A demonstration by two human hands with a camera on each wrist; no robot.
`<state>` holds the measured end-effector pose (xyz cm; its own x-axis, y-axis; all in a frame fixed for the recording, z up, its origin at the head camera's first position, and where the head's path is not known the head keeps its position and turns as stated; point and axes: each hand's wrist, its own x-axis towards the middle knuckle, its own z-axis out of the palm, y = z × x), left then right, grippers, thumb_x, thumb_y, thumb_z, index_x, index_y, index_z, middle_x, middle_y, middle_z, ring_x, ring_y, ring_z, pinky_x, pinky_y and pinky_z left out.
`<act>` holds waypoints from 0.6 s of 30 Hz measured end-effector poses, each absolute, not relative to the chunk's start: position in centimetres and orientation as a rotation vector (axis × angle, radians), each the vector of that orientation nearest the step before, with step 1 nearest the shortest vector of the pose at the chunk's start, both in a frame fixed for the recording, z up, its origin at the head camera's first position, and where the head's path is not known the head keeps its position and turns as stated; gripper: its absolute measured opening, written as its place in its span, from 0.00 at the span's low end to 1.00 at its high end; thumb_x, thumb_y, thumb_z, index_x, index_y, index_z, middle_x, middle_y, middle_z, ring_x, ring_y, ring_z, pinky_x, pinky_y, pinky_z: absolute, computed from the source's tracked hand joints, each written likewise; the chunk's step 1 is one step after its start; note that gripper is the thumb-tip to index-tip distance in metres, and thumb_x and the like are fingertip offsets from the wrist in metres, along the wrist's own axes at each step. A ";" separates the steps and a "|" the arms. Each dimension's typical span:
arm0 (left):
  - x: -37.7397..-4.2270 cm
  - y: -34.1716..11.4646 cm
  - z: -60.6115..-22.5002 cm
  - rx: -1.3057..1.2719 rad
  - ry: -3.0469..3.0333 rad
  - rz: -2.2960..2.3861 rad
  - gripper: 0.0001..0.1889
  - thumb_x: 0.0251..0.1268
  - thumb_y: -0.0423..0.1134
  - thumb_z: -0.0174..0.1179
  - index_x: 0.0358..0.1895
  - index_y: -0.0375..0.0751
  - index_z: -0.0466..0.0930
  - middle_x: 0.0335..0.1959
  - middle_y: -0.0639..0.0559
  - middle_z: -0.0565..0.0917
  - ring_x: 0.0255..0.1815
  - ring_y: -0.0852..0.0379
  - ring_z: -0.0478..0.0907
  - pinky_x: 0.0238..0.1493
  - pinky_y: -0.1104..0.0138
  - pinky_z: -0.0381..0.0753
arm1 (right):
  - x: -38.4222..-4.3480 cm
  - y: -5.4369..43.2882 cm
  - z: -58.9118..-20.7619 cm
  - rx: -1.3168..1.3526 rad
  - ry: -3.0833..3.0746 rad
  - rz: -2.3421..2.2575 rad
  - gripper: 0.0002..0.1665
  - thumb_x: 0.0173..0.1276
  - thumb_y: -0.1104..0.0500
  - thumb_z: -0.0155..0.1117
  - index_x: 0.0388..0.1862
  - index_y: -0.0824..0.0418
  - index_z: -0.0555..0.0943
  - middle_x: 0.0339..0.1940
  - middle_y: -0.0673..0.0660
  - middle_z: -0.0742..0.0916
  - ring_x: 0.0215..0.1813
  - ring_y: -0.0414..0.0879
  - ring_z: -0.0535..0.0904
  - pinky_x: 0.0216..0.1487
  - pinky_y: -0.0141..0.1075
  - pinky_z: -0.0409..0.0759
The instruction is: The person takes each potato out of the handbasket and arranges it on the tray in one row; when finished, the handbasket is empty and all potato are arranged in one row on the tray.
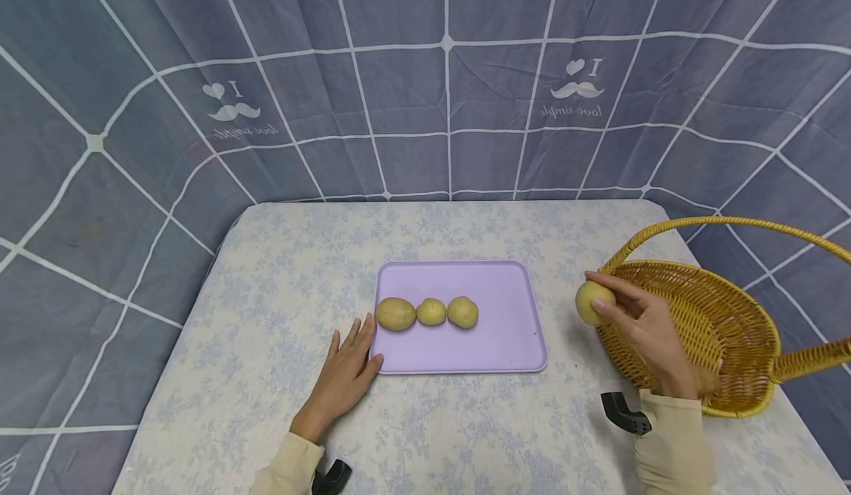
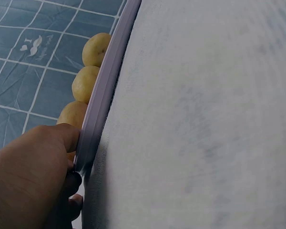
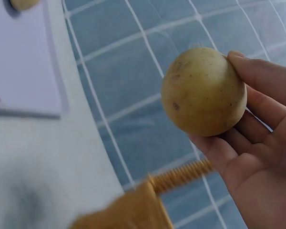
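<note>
Three potatoes lie touching in a row on a lilac tray [image 1: 495,351]: a larger oval potato [image 1: 395,314] on the left, a small potato [image 1: 431,312] in the middle and a roundish potato [image 1: 462,312] on the right. My left hand [image 1: 346,371] rests at the tray's left edge, its fingers fairly straight and spread. Between thumb and fingers, my right hand [image 1: 641,325] holds another potato [image 3: 204,91] above the table, by the left rim of a yellow wicker basket [image 1: 744,318]. That hand and wrist hide part of the basket.
The basket's tall arched handle [image 1: 725,220] rises on the right. A brownish thing [image 1: 706,381], partly hidden by the right wrist, shows inside the basket. A floral cloth [image 1: 299,258] covers the table, and a blue-grey checked curtain [image 1: 412,89] hangs behind and at the sides.
</note>
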<state>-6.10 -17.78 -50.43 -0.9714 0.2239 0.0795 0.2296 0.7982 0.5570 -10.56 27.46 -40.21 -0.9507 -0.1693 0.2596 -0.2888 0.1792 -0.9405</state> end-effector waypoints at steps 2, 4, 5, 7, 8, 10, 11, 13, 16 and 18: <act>-6.1 -17.8 -50.4 -0.375 -2.971 -0.925 0.35 0.73 0.46 0.51 0.76 0.39 0.49 0.75 0.50 0.54 0.77 0.49 0.47 0.75 0.46 0.33 | -11.1 26.6 -40.5 0.484 -2.344 1.902 0.24 0.65 0.73 0.60 0.61 0.76 0.73 0.56 0.46 0.83 0.52 0.37 0.81 0.47 0.24 0.79; -6.1 -17.8 -50.4 -0.375 -2.972 -0.929 0.34 0.73 0.46 0.51 0.76 0.39 0.49 0.75 0.50 0.54 0.77 0.49 0.46 0.75 0.46 0.33 | -11.6 25.6 -41.0 0.510 -2.363 1.903 0.24 0.66 0.72 0.60 0.61 0.75 0.73 0.57 0.45 0.82 0.52 0.37 0.80 0.48 0.24 0.79; -6.1 -17.8 -50.3 -0.375 -2.972 -0.929 0.34 0.73 0.46 0.51 0.76 0.39 0.49 0.75 0.50 0.54 0.77 0.49 0.46 0.75 0.46 0.33 | -11.9 25.2 -41.3 0.525 -2.369 1.908 0.24 0.66 0.72 0.60 0.61 0.75 0.73 0.57 0.45 0.82 0.53 0.36 0.80 0.49 0.24 0.79; -6.1 -17.8 -50.4 -0.376 -2.972 -0.928 0.34 0.73 0.46 0.51 0.76 0.39 0.49 0.75 0.50 0.54 0.77 0.49 0.46 0.75 0.46 0.33 | -12.4 24.3 -42.0 0.552 -2.384 1.915 0.24 0.66 0.71 0.61 0.61 0.75 0.73 0.58 0.49 0.82 0.53 0.36 0.80 0.48 0.24 0.79; -6.1 -17.8 -50.4 -0.377 -2.971 -0.924 0.34 0.73 0.46 0.51 0.76 0.39 0.49 0.75 0.50 0.54 0.77 0.49 0.46 0.75 0.46 0.33 | -12.6 23.9 -42.4 0.566 -2.390 1.923 0.24 0.66 0.71 0.61 0.61 0.75 0.73 0.59 0.53 0.82 0.53 0.36 0.80 0.49 0.25 0.79; -6.1 -17.8 -50.4 -0.377 -2.970 -0.921 0.34 0.73 0.46 0.51 0.76 0.39 0.49 0.75 0.50 0.54 0.77 0.49 0.47 0.75 0.46 0.33 | -13.0 23.0 -43.2 0.599 -2.407 1.937 0.24 0.66 0.71 0.61 0.61 0.75 0.73 0.60 0.63 0.80 0.53 0.35 0.80 0.49 0.25 0.79; -6.1 -17.8 -50.4 -0.377 -2.968 -0.920 0.34 0.73 0.46 0.51 0.76 0.39 0.49 0.75 0.50 0.54 0.77 0.49 0.47 0.75 0.46 0.33 | -13.2 22.6 -43.6 0.617 -2.419 1.933 0.24 0.66 0.71 0.61 0.61 0.75 0.73 0.60 0.67 0.79 0.53 0.34 0.80 0.50 0.25 0.79; -6.1 -17.8 -50.4 -0.377 -2.966 -0.918 0.34 0.73 0.46 0.51 0.76 0.38 0.49 0.75 0.50 0.54 0.77 0.48 0.47 0.75 0.46 0.33 | -13.5 21.8 -44.3 0.641 -2.439 1.954 0.24 0.66 0.71 0.61 0.60 0.76 0.73 0.60 0.75 0.76 0.54 0.34 0.79 0.51 0.25 0.79; -6.1 -17.8 -50.4 -0.378 -2.966 -0.921 0.34 0.73 0.46 0.51 0.76 0.38 0.49 0.75 0.50 0.54 0.77 0.48 0.47 0.74 0.46 0.33 | -13.8 20.8 -45.4 0.650 -2.500 1.959 0.24 0.66 0.69 0.62 0.60 0.76 0.73 0.61 0.75 0.76 0.53 0.32 0.79 0.51 0.24 0.78; -6.1 -17.8 -50.4 -0.376 -2.968 -0.923 0.34 0.73 0.46 0.51 0.76 0.39 0.49 0.75 0.50 0.54 0.78 0.49 0.46 0.75 0.46 0.33 | -14.1 20.2 -46.1 0.640 -2.544 1.956 0.25 0.66 0.67 0.63 0.61 0.75 0.74 0.61 0.73 0.76 0.53 0.32 0.78 0.51 0.24 0.78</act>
